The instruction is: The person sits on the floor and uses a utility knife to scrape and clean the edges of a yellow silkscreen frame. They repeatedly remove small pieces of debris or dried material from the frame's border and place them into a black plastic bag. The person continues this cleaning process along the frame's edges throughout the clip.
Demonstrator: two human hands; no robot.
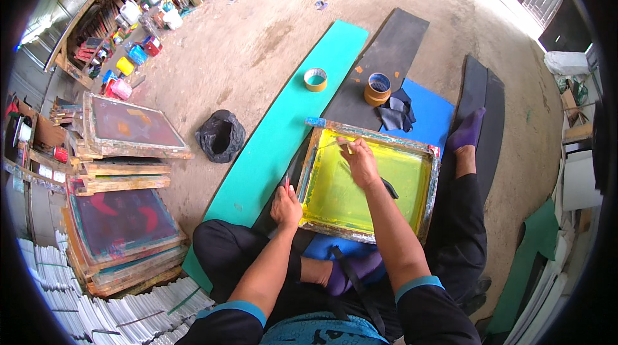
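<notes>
— Which step is judged to be in hand?

— A yellow-meshed screen printing frame (367, 181) is laid on the floor between the seated person's legs, over a blue mat (428, 113). The mesh near the far left corner is being worked by the right hand (360, 161), which is closed around a small stick-like tool (338, 144); what kind of tool cannot be told. The frame's near left corner is steadied by the left hand (286, 206), fingers curled loosely against the wood; something thin and reddish seems to be held in it, though this cannot be made out.

— What is called for next?

— Probably a light, controlled stroke along the mesh, with the frame kept from sliding.

— And the counts?

— One frame is being worked. Two tape rolls are seen beyond it: one on the green strip (286, 132), tan (315, 79), and one on the dark strip (380, 68), brown (377, 89). One black bag (221, 136) is set to the left. Further frames are stacked at the left (122, 216); their number cannot be counted exactly.
</notes>
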